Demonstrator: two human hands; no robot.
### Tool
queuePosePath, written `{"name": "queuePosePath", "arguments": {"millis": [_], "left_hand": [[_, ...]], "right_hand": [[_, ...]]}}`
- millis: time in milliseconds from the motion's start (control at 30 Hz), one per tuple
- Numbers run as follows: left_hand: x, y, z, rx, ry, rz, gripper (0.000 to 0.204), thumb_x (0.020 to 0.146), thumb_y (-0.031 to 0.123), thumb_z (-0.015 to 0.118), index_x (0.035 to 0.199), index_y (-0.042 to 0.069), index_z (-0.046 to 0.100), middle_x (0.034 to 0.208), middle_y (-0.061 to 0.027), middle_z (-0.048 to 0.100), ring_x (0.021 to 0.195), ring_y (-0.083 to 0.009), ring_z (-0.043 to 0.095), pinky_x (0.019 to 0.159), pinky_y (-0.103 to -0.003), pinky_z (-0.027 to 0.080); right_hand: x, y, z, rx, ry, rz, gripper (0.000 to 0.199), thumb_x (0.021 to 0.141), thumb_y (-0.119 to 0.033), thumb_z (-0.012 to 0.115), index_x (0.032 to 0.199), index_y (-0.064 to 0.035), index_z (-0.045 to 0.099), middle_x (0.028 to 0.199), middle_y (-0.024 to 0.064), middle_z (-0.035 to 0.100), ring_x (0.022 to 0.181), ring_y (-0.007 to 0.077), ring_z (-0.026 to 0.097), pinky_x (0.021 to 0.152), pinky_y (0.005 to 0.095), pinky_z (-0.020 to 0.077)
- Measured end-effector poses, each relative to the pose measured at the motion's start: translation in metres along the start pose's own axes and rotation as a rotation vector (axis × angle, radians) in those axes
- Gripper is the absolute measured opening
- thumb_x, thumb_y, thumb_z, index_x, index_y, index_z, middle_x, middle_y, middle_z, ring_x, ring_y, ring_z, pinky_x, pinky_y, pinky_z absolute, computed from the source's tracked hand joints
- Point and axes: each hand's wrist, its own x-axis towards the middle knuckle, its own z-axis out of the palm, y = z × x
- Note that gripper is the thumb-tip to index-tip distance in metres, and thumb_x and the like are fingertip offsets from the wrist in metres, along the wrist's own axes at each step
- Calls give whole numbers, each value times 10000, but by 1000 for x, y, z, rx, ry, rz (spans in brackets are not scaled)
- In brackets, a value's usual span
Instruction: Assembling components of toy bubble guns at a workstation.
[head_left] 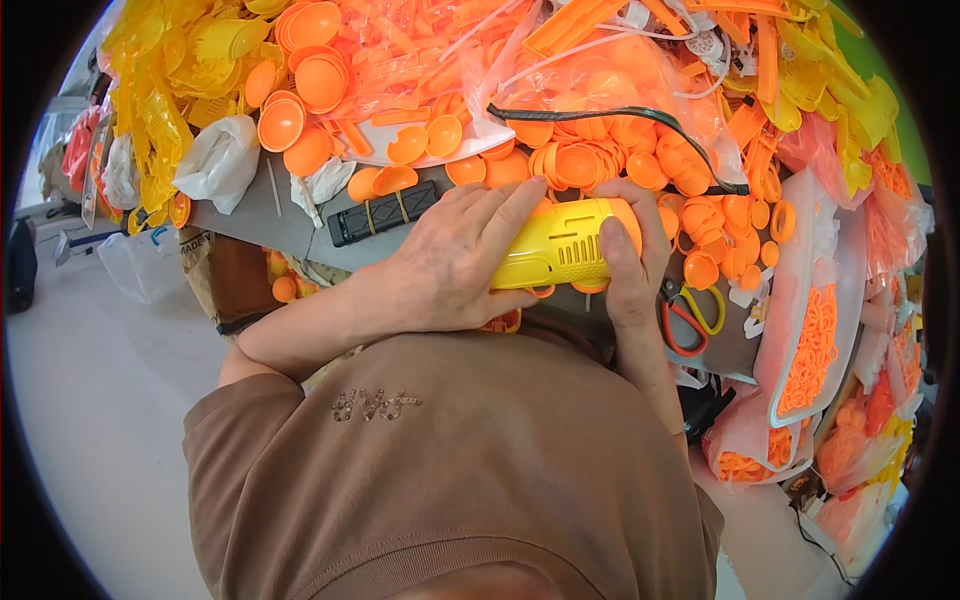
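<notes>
Yellow plastic housing (545, 250) sits just in front of the brown shirt (450, 470), fingers of the left hand (450, 250) grasping one end, those of the right hand (640, 270) the other, thumb on its glossy, slotted face. A rounded orange end piece (625, 214) seems already fitted (whether fastened, I cannot tell). Beyond, thin bowl-shaped orange cups (580, 165) lie heaped, apparently yet unused.

You worked in what looked like an assembly workshop: surface (260, 232) heaped with loose orange cups (578, 164) and yellow plastic pieces (228, 40), orange rings (808, 355) in a whitish tray (788, 275), scissors (689, 352) nearby, bagged parts (752, 465) crowding the right.
</notes>
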Motion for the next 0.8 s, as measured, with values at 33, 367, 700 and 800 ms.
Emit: {"name": "queuePosePath", "arguments": {"millis": [33, 367, 700, 800], "left_hand": [[-2, -1, 5, -12, 16, -28, 839, 615, 254, 787, 1259, -88, 372, 1002, -207, 562, 818, -341, 565, 729, -409, 465], [-6, -23, 21, -176, -41, -44, 811, 580, 251, 795, 1211, -93, 420, 946, -225, 584, 814, -357, 605, 672, -412, 489], [-51, -100, -89, 566, 626, -417, 364, 657, 256, 770, 937, 57, 650, 960, -87, 592, 916, -262, 538, 786, -395, 422], [-74, -118, -90, 746, 536, -484, 275, 671, 257, 753, 847, 63, 669, 884, -63, 586, 857, -252, 531, 737, -377, 404]], "right_hand": [[0, 1, 1, 2, -5, 1, 310, 851, -228, 502, 1057, 3, 517, 917, 42, 529, 805, 98, 486, 713, 227, 392], [-7, 16, 2, -46, 42, 32, 253, 867, -190, 495, 1027, 4, 516, 891, 53, 531, 786, 108, 489, 698, 236, 397], [-12, 6, -22, -133, 287, -130, 390, 881, -259, 423, 1092, 63, 481, 973, 132, 545, 805, 156, 549, 719, 255, 434], [-12, 5, -18, -104, 297, -135, 393, 880, -261, 423, 1091, 65, 480, 949, 123, 552, 812, 155, 550, 728, 256, 434]]}}
